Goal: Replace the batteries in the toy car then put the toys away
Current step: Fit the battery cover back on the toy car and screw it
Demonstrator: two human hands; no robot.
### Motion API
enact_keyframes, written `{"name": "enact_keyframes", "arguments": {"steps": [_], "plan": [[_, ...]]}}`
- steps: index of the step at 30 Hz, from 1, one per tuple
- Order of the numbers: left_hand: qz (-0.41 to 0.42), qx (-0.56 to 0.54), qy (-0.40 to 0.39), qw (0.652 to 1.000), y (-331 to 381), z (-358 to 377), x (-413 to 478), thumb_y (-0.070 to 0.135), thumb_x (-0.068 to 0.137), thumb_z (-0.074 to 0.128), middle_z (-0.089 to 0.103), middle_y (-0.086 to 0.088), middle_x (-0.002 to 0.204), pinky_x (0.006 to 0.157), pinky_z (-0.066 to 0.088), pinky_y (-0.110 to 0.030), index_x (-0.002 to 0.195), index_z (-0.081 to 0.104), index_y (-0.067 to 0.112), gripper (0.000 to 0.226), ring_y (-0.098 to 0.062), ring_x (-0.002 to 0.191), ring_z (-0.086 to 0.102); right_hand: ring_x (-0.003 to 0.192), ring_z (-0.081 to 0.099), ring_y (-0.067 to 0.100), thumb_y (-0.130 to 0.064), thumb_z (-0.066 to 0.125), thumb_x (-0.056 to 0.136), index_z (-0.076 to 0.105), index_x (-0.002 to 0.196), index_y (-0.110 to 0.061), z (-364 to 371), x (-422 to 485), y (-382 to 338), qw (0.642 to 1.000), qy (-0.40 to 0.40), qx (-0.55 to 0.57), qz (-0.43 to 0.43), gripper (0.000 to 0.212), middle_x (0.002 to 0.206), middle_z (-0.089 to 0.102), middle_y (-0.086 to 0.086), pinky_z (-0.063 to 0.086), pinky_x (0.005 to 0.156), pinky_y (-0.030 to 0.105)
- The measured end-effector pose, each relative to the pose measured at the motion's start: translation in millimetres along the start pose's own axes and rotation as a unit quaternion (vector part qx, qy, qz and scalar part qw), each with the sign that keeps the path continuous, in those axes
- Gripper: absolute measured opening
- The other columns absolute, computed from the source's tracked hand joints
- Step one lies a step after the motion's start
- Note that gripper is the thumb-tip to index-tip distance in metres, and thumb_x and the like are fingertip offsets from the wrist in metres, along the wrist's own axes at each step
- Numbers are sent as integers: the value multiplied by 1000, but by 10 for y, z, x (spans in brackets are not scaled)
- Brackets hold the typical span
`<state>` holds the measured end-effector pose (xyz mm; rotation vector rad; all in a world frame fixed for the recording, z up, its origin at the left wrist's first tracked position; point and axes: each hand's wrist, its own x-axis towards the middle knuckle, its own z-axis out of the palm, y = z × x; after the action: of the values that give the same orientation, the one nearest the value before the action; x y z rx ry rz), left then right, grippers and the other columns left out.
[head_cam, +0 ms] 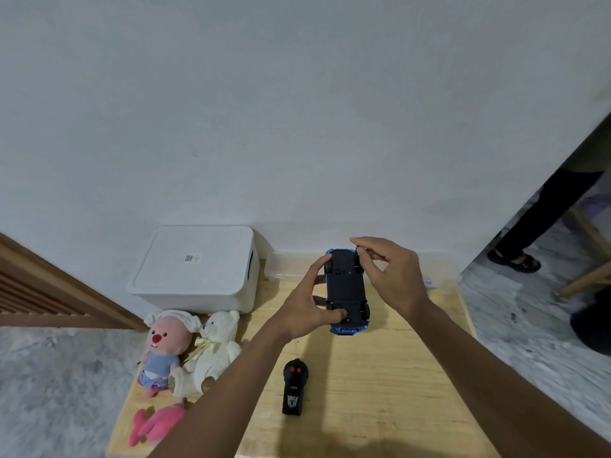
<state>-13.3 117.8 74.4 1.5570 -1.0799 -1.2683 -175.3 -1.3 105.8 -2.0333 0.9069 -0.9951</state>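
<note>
A blue toy car (pixel 346 285) is held upside down above the wooden table (pixel 380 375), its black underside facing me. My left hand (pixel 307 309) grips its left side, thumb pressed on the underside near the rear end. My right hand (pixel 393 272) touches the far right wheel with fingertips pinched there. A black remote control (pixel 294 386) with two red buttons lies on the table below the car.
A white lidded storage box (pixel 198 269) stands at the back left against the wall. A clear plastic bin (pixel 439 269) sits behind the car. A pink plush (pixel 163 352), a white teddy bear (pixel 211 352) and a pink soft toy (pixel 155 424) lie at the table's left. Someone's leg and sandal (pixel 515 259) are at the right.
</note>
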Motion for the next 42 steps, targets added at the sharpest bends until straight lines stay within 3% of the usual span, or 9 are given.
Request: {"name": "enact_keyframes", "arguments": {"steps": [4,8,14,18,23,27,31,38,42], "plan": [[-2,4,2,1000,-20,-12,-2,9,79,84,50,8,139,86,61,-34,146,30,61,101,-21,103,71,91,71,2,-18,75,90,76,93,-18,4,66,-52,993,2,59,97,3,95,76,-12,57,81,18],[-1,1,-1,1000,-29,-22,-15,8,78,84,50,8,139,87,62,-35,147,30,60,102,-21,102,71,70,69,10,-23,84,81,65,79,-12,71,98,-87,987,27,81,138,22,75,72,-2,55,63,18],[6,9,1,1000,-27,-43,-18,10,78,84,50,10,140,88,62,-36,146,29,61,102,-21,102,71,77,71,14,-29,87,77,65,81,-14,127,161,-121,972,79,127,179,27,79,74,0,56,73,23],[5,11,7,1000,-35,-81,-14,11,78,85,49,11,140,91,61,-39,147,28,60,102,-20,101,71,86,74,21,-17,67,96,62,96,-12,23,233,-170,944,103,242,200,7,87,75,9,57,88,36],[9,9,21,1000,-57,-112,-2,15,76,87,49,9,142,94,59,-46,147,28,61,103,-26,105,70,52,45,8,-11,36,103,67,109,-26,-20,-2,-116,970,-21,23,243,35,68,61,-13,47,59,34],[17,0,19,1000,-71,-102,23,14,76,87,48,8,144,95,59,-46,148,28,60,104,-27,108,68,68,53,5,-28,51,101,63,116,-35,80,-273,-72,971,-95,-140,167,21,85,60,-11,38,59,24],[19,-27,10,999,-75,-82,21,10,82,83,48,10,142,92,61,-44,149,27,59,99,-25,109,69,110,59,8,-45,59,95,46,140,-50,153,-390,-6,965,-151,-131,170,47,122,62,-14,50,84,27],[-6,-161,56,985,-48,-94,48,15,109,46,65,-3,136,87,61,-41,149,35,41,49,-21,104,73,112,62,1,-43,65,94,49,132,-59,188,-361,41,971,-149,13,188,44,108,73,-14,44,90,14],[-35,-168,29,985,-38,-108,46,23,110,45,72,-1,128,104,52,-53,149,39,50,48,-19,108,70,114,62,5,-43,62,96,46,135,-60,183,-353,-3,972,-168,-2,167,45,115,71,-17,49,99,29]]}}
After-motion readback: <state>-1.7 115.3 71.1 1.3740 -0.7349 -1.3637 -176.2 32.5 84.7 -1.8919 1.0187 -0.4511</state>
